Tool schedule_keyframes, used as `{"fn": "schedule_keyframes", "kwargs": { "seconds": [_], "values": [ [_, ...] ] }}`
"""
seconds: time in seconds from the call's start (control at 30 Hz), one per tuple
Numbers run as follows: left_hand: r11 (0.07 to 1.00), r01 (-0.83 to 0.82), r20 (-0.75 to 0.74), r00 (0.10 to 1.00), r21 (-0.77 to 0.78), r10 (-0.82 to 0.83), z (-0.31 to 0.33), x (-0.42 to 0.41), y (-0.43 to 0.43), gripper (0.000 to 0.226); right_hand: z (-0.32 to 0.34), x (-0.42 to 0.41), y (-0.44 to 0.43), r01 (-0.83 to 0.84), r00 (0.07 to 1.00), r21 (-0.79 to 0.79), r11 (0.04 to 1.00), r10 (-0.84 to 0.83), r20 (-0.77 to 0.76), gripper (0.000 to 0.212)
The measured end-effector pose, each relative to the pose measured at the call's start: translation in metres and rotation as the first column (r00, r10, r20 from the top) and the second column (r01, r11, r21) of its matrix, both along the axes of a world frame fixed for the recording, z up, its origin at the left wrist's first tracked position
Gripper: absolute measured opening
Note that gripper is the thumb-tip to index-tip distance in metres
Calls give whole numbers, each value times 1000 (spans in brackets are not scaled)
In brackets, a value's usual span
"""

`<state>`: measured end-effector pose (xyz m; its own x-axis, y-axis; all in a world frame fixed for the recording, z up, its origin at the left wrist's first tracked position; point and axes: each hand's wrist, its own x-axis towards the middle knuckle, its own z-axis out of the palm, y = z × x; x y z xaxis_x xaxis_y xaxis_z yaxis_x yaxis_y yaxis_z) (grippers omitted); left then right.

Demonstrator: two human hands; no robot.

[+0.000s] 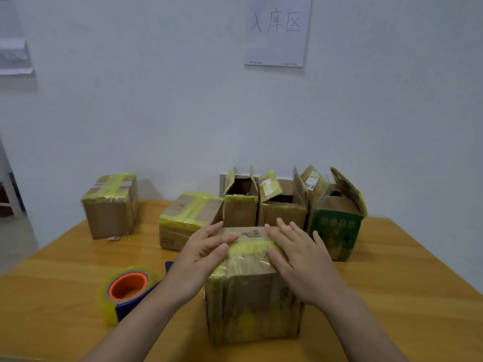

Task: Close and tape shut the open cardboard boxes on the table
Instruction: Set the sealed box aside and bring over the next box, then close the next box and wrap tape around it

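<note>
Both hands lie flat, fingers straight, on top of the brown cardboard box bound in yellowish tape (251, 304) near the front of the wooden table (405, 283). The left hand (206, 253) and right hand (298, 254) press either side of the tape strip, smoothing it down, I'd say. This box looks all but sealed. Next, one of the open-flapped cardboard boxes (283, 212) just behind wants pulling forward, and the clear tape roll on its blue dispenser (128, 288), lying at the left, picking up.
</note>
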<state>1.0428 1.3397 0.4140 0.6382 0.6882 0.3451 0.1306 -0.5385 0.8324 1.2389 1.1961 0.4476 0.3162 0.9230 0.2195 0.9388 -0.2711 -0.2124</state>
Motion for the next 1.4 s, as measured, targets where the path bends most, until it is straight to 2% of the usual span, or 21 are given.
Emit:
{"fn": "schedule_keyframes", "kwargs": {
  "seconds": [0.13,0.23,0.33,0.4,0.43,0.5,0.53,0.57,0.63,0.7,0.77,0.83,0.9,0.97,1.03,1.1,1.17,1.23,1.27,1.33,1.4],
  "values": [
    [999,29,-100,995,25,-27,8,-5,-3,32,11,1,-2,-3,1000,-218,976,4,4,57],
    [999,22,-45,999,28,-21,4,-10,-8,45,20,-4,2,37,999,-298,954,-29,32,60],
    [967,-231,31,973,104,229,-9,-27,0,41,22,-18,6,33,999,-206,978,-24,48,62],
    [860,-431,-130,869,275,477,-19,-48,15,43,16,-27,7,-25,999,-159,987,32,44,73],
    [804,-472,-273,771,362,576,-25,-58,22,53,12,-29,8,-44,997,-149,988,53,53,85],
    [751,-452,-518,544,481,660,-40,-76,33,72,7,-27,10,-44,996,-156,987,55,72,103],
    [743,-428,-569,477,515,670,-49,-82,36,77,6,-25,12,-42,996,-165,985,55,77,109],
    [735,-401,-582,450,546,678,-57,-88,37,77,6,-24,13,-42,995,-169,985,56,77,114],
    [724,-344,-552,480,598,682,-68,-93,37,72,5,-23,13,-36,996,-173,984,50,76,125],
    [747,-324,-533,542,581,649,-69,-93,35,66,5,-25,12,-25,996,-160,987,38,83,124],
    [767,-380,-501,593,517,631,-60,-91,33,63,9,-30,7,-26,997,-117,993,34,63,107],
    [787,-468,-432,661,401,613,-40,-92,34,54,14,-33,2,-17,1000,-43,999,16,-27,84],
    [820,-523,-281,771,233,572,-10,-94,33,46,19,-31,0,0,987,92,996,15,-161,75],
    [852,-513,-86,848,108,522,33,-94,23,41,24,-23,1,10,948,210,978,58,-313,79],
    [901,-432,57,902,53,429,78,-89,4,37,27,-16,2,-14,903,243,970,117,-414,86],
    [949,-313,110,945,35,308,115,-79,-15,36,26,-11,5,-47,829,269,962,188,-527,84],
    [979,-198,94,977,42,193,138,-63,-27,38,24,-10,10,-19,698,350,937,263,-666,68],
    [991,-122,27,992,57,120,151,-41,-33,38,25,-8,15,111,513,423,899,313,-799,42],
    [993,-97,-17,995,68,99,154,-29,-35,38,27,-7,17,189,374,435,880,345,-861,35],
    [996,-57,-106,992,69,64,157,-5,-32,36,30,-1,16,301,86,400,866,393,-916,50],
    [999,-18,-197,980,52,28,156,14,-25,37,32,5,11,317,-56,380,869,417,-907,64]
  ]
}}
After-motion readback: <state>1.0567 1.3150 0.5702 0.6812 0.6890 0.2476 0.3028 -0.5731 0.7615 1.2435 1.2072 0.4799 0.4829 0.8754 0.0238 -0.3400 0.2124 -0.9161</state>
